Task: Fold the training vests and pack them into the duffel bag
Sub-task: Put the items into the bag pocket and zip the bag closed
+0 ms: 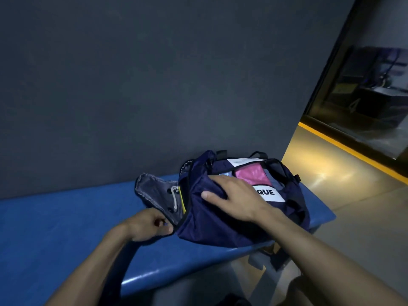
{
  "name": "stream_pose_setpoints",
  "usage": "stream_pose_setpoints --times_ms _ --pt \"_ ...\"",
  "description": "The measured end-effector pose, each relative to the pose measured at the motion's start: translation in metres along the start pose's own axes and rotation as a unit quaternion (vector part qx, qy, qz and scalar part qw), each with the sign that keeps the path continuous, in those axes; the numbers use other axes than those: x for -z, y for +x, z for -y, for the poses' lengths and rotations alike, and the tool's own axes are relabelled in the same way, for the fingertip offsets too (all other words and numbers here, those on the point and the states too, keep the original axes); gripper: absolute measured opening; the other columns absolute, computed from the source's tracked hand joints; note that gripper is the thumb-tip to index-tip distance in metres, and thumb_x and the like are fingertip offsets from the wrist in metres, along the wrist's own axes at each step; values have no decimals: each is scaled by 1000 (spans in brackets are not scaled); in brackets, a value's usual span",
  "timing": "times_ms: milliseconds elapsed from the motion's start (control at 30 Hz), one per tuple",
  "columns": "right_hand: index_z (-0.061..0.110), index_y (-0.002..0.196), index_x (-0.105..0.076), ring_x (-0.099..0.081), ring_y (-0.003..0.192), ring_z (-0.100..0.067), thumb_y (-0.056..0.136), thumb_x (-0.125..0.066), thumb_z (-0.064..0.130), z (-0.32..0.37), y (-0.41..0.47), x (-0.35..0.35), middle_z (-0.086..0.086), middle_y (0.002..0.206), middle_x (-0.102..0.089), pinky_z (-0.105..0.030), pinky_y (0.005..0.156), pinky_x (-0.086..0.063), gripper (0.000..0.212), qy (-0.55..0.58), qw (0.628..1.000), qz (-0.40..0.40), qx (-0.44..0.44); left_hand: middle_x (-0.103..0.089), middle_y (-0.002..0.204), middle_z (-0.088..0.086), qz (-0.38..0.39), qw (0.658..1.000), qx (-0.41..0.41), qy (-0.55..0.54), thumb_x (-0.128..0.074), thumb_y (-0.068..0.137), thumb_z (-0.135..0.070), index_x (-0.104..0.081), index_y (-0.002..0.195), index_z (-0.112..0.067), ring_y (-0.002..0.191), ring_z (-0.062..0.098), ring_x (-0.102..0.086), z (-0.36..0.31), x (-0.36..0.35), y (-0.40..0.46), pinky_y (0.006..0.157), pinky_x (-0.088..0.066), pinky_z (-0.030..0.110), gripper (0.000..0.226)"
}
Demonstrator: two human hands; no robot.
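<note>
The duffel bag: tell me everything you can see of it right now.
The duffel bag is navy, of thin soft fabric, slumped on the blue bench by the wall. Its top gapes open, showing pink and white cloth inside. The right hand lies on its top fabric; the left hand pinches its near end. A grey drawstring flap lies alongside.

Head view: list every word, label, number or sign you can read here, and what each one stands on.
"QUE": black letters on a white panel lying in the open navy duffel bag; the right hand covers whatever comes before them.
Small mark on the upper white panel in the bag: too faint to read.
Nothing else legible.
</note>
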State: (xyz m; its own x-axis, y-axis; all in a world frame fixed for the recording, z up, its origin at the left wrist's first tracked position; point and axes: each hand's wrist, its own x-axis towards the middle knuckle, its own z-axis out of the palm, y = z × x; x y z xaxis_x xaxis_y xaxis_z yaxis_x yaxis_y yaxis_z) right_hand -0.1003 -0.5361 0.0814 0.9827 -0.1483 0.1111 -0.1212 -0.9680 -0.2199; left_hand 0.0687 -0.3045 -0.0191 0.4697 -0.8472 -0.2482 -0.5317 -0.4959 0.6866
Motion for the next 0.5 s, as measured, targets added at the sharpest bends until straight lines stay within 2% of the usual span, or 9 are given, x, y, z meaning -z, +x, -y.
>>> stream_pose_setpoints --times_ms 67,100,133,200,267,333,367,433,500 --pt "33 142 -53 -58 125 -21 99 -28 72 -16 -7 15 5 139 -62 -41 102 -46 63 24 999 -9 -30 -66 86 -16 -76 997 15 26 -75 90 -37 -62 92 -30 79 3 -60 3 5 -3 78 -50 22 14" --pt "36 134 -57 -58 123 -21 100 -26 70 -27 -10 22 7 134 -64 -42 102 -45 57 38 998 -7 -47 -70 102 -13 -107 994 25 -8 -78 88 -35 -61 106 -31 91 4 -65 3 10 -6 87 -53 24 25" --pt "40 119 -59 -59 116 -20 101 -24 68 -38 -12 28 11 122 -66 -41 97 -46 49 48 997 -3 -63 -69 116 -11 -125 989 26 -76 -81 86 -32 -57 119 -33 101 3 -66 0 15 -10 93 -53 25 41" --pt "41 92 -52 -56 98 -17 102 -22 65 -59 -14 35 14 100 -61 -38 84 -43 40 48 995 -4 -85 -61 131 -13 -139 962 0 -233 -81 88 -22 -41 135 -41 106 -4 -63 -12 20 -17 86 -53 15 64" --pt "35 92 -56 -56 90 -17 103 -24 63 -79 -16 39 13 94 -61 -38 78 -43 44 41 994 -39 -91 -54 137 -23 -167 934 -19 -315 -77 90 -29 -33 145 -49 117 -7 -57 -26 19 -15 89 -51 15 73" --pt "33 98 -63 -59 88 -14 104 -31 59 -99 -16 41 14 93 -65 -37 76 -45 41 39 992 -79 -89 -55 142 -25 -205 922 -28 -328 -79 85 -51 -38 148 -50 132 2 -51 -33 14 -5 108 -43 29 75" --pt "32 97 -64 -60 87 -13 105 -36 55 -110 -16 42 14 93 -66 -37 76 -45 37 43 991 -92 -89 -55 144 -24 -208 929 -27 -305 -78 80 -61 -42 148 -47 135 4 -50 -37 11 0 113 -41 33 78" --pt "26 98 -70 -61 90 -14 104 -47 44 -130 -16 46 12 96 -69 -34 77 -45 30 47 988 -115 -92 -60 137 -18 -197 954 -46 -220 -72 76 -70 -55 139 -39 128 6 -56 -50 9 8 105 -45 26 73" --pt "19 102 -74 -63 97 -18 101 -57 28 -153 -17 50 6 103 -71 -28 79 -40 19 34 985 -133 -108 -65 122 -17 -218 957 -72 -175 -68 86 -64 -62 128 -36 114 3 -61 -68 14 17 92 -51 21 51"
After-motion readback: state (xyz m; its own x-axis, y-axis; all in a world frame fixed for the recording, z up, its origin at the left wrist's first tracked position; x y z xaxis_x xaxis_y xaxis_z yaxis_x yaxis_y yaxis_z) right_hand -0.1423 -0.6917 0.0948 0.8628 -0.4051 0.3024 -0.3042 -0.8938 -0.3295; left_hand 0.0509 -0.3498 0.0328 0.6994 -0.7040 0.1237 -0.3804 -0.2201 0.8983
